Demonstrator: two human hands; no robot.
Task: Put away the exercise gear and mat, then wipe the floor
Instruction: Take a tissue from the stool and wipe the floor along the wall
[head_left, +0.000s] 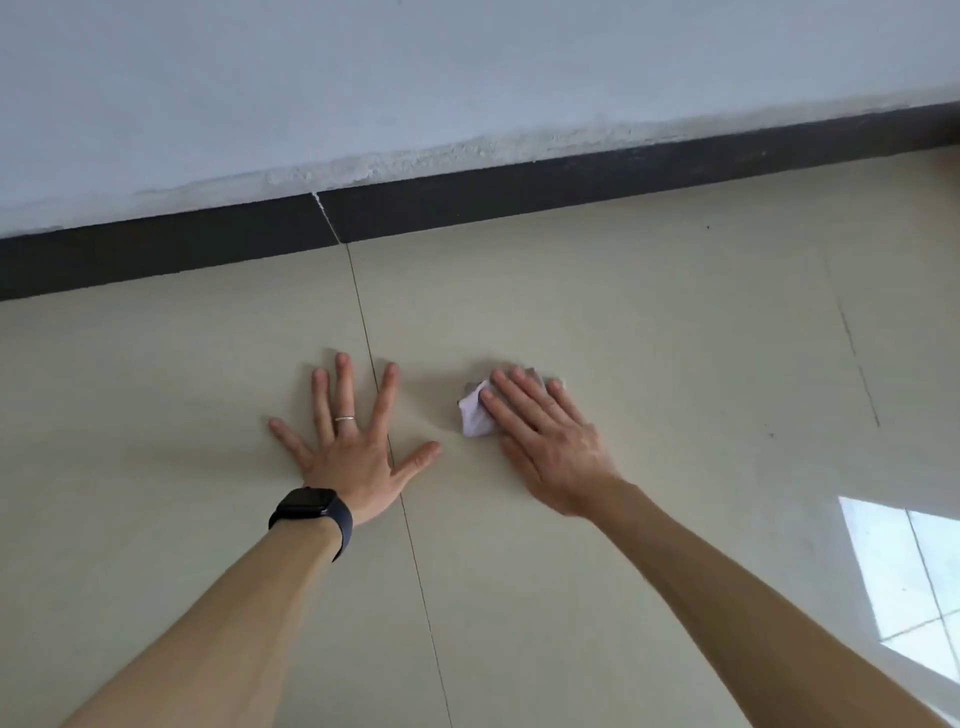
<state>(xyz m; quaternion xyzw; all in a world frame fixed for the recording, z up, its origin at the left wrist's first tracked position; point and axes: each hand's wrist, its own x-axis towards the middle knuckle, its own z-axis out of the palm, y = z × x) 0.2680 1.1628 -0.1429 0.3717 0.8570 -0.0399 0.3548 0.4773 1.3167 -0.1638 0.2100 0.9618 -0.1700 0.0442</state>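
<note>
My right hand (545, 441) lies flat on a small crumpled white cloth (475, 413) and presses it against the beige tiled floor (675, 338); the straight fingers cover most of the cloth. My left hand (353, 447) rests palm down on the floor to the left, fingers spread wide across a tile joint. It wears a ring, and a black watch sits on its wrist. No exercise gear or mat is in view.
A dark skirting board (467, 197) runs along the foot of a pale wall (415, 78) just beyond my hands. A bright patch of window light (904, 577) falls on the floor at the lower right.
</note>
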